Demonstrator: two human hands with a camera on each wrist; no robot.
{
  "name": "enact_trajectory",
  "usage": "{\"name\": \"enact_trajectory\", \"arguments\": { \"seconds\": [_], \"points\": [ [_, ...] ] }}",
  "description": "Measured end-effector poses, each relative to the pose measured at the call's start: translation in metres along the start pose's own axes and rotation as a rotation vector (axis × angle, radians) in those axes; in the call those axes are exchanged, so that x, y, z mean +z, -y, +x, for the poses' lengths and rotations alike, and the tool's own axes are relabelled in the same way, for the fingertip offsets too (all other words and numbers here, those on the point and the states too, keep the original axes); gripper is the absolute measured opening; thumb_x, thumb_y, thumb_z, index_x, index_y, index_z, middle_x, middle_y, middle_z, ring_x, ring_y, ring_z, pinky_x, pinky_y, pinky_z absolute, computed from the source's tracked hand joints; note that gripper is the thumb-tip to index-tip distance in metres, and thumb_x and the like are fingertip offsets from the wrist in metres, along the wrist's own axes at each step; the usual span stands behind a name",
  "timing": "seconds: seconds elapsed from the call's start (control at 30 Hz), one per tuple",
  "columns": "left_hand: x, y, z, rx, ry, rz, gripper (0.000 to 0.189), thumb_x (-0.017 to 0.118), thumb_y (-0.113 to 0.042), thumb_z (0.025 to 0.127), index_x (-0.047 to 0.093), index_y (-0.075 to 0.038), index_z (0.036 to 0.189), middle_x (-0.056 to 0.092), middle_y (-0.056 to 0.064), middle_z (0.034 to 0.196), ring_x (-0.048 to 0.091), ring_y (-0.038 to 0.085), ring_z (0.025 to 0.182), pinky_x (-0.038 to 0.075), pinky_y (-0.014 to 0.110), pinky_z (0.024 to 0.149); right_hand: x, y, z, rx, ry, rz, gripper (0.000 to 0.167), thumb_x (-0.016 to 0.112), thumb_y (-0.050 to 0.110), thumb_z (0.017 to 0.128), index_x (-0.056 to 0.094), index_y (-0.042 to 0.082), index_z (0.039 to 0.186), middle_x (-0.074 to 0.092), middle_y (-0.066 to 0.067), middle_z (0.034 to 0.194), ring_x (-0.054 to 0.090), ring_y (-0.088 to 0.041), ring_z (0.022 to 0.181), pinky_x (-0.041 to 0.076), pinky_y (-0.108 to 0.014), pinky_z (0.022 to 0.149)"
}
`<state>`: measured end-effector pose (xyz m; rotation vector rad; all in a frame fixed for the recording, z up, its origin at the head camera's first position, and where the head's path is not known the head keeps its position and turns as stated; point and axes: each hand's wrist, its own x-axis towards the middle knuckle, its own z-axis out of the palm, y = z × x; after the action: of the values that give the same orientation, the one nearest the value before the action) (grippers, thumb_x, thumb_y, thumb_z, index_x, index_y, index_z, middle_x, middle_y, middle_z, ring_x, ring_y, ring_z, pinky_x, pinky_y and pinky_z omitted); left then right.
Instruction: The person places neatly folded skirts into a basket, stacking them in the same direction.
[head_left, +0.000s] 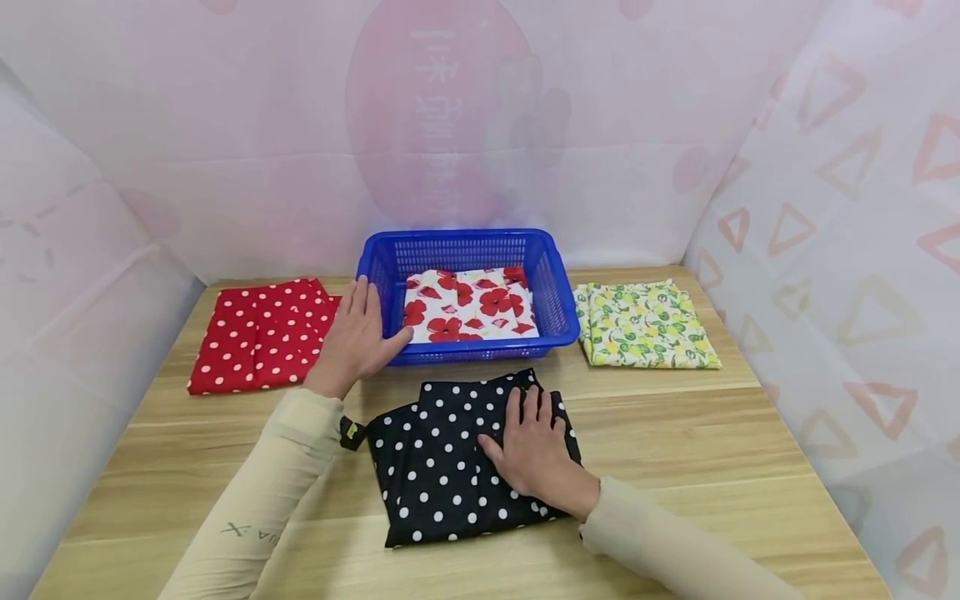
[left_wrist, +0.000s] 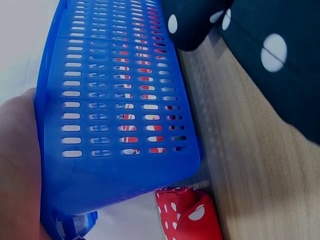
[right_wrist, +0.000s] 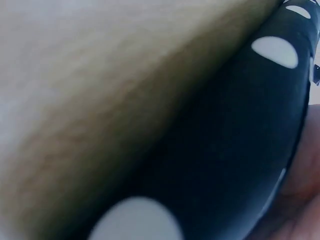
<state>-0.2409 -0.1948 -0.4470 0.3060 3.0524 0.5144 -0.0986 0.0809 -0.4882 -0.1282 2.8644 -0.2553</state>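
Note:
In the head view my left hand (head_left: 358,332) is at the front left corner of a blue plastic basket (head_left: 468,357), fingers straight, with the thumb beside the front rim. The left wrist view shows part of the hand (left_wrist: 19,165) against the rim. A folded white cloth with red flowers (head_left: 472,304) lies inside the basket. My right hand (head_left: 538,454) rests flat on a black cloth with white dots (head_left: 442,467), its fingers spread out. This cloth is folded unevenly on the table in front of the basket. In the right wrist view, dark dotted fabric (right_wrist: 225,125) is close and blurred.
A folded red cloth with white dots (head_left: 258,337) lies left of the basket, partly behind my left hand. To the right is a folded lemon-print cloth (head_left: 648,325). Everything stands on a wooden table (head_left: 675,442) enclosed by pale printed curtains (head_left: 637,192).

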Motion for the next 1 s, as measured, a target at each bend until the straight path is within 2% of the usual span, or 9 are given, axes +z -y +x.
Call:
{"name": "enact_trajectory", "arguments": {
  "seconds": [0.23, 0.33, 0.43, 0.53, 0.63, 0.73, 0.83, 0.9, 1.0],
  "points": [
    [-0.004, -0.001, 0.000, 0.030, -0.001, 0.048, 0.101, 0.044, -0.063, 0.101, 0.011, 0.007, 0.166, 0.000, 0.030, 0.175, 0.001, 0.050, 0.164, 0.008, 0.063, 0.134, -0.016, -0.002, 0.000, -0.017, 0.066, 0.028, 0.091, 0.043, 0.066, 0.105, 0.025, 0.000, 0.165, 0.026, -0.030, 0.171, 0.025, -0.050, 0.160, 0.033, -0.069, 0.124],
    [-0.008, -0.003, -0.002, 0.042, -0.041, 0.063, 0.098, 0.045, -0.063, 0.101, 0.017, 0.006, 0.166, 0.005, 0.029, 0.175, 0.005, 0.050, 0.163, 0.011, 0.066, 0.133, -0.028, -0.009, 0.001, -0.022, 0.092, 0.067, 0.090, 0.044, 0.066, 0.105, 0.024, 0.003, 0.166, 0.027, -0.027, 0.172, 0.025, -0.048, 0.160, 0.030, -0.070, 0.125],
    [-0.017, -0.010, -0.008, 0.058, -0.118, 0.071, 0.093, 0.049, -0.059, 0.100, 0.026, 0.004, 0.164, 0.017, 0.029, 0.174, 0.015, 0.050, 0.161, 0.019, 0.069, 0.130, -0.044, -0.017, 0.002, -0.040, 0.083, 0.095, 0.090, 0.045, 0.065, 0.105, 0.023, 0.003, 0.167, 0.027, -0.026, 0.172, 0.027, -0.047, 0.159, 0.030, -0.072, 0.124],
    [-0.031, -0.020, -0.020, 0.081, -0.187, 0.068, 0.085, 0.055, -0.051, 0.100, 0.033, 0.005, 0.161, 0.030, 0.029, 0.169, 0.028, 0.049, 0.157, 0.031, 0.070, 0.125, -0.061, -0.030, 0.001, -0.064, 0.052, 0.122, 0.092, 0.046, 0.065, 0.105, 0.020, 0.003, 0.168, 0.025, -0.026, 0.173, 0.030, -0.048, 0.158, 0.032, -0.072, 0.123],
    [-0.041, -0.030, -0.038, 0.094, -0.210, 0.049, 0.079, 0.058, -0.043, 0.100, 0.037, 0.006, 0.158, 0.042, 0.030, 0.161, 0.041, 0.047, 0.148, 0.045, 0.067, 0.116, -0.078, -0.046, 0.001, -0.097, 0.014, 0.156, 0.093, 0.047, 0.063, 0.105, 0.015, 0.003, 0.169, 0.026, -0.026, 0.173, 0.034, -0.049, 0.156, 0.035, -0.071, 0.121],
    [-0.046, -0.034, -0.058, 0.071, -0.180, -0.009, 0.072, 0.060, -0.039, 0.100, 0.043, 0.006, 0.153, 0.053, 0.029, 0.149, 0.053, 0.044, 0.134, 0.058, 0.063, 0.101, -0.091, -0.062, 0.001, -0.130, -0.027, 0.204, 0.092, 0.053, 0.057, 0.105, 0.012, 0.006, 0.170, 0.033, -0.027, 0.169, 0.040, -0.049, 0.153, 0.039, -0.068, 0.120],
    [-0.047, -0.034, -0.077, 0.012, -0.117, -0.083, 0.063, 0.062, -0.035, 0.099, 0.050, 0.006, 0.144, 0.062, 0.025, 0.132, 0.062, 0.036, 0.109, 0.065, 0.052, 0.081, -0.099, -0.075, 0.003, -0.119, -0.030, 0.230, 0.088, 0.057, 0.052, 0.105, 0.022, 0.000, 0.167, 0.045, -0.031, 0.160, 0.048, -0.048, 0.147, 0.045, -0.065, 0.117],
    [-0.046, -0.031, -0.087, -0.036, -0.073, -0.122, 0.057, 0.064, -0.032, 0.097, 0.055, 0.006, 0.139, 0.065, 0.022, 0.117, 0.063, 0.032, 0.092, 0.063, 0.043, 0.069, -0.099, -0.081, 0.005, -0.094, -0.015, 0.242, 0.083, 0.057, 0.052, 0.105, 0.037, -0.008, 0.159, 0.057, -0.033, 0.149, 0.059, -0.046, 0.137, 0.052, -0.060, 0.111],
    [-0.041, -0.025, -0.102, -0.111, -0.017, -0.138, 0.051, 0.066, -0.031, 0.095, 0.061, 0.007, 0.128, 0.068, 0.019, 0.103, 0.061, 0.026, 0.080, 0.057, 0.035, 0.063, -0.093, -0.088, 0.009, -0.081, 0.017, 0.271, 0.079, 0.058, 0.052, 0.104, 0.052, -0.016, 0.144, 0.072, -0.028, 0.122, 0.071, -0.034, 0.107, 0.062, -0.051, 0.093]
  ]
}}
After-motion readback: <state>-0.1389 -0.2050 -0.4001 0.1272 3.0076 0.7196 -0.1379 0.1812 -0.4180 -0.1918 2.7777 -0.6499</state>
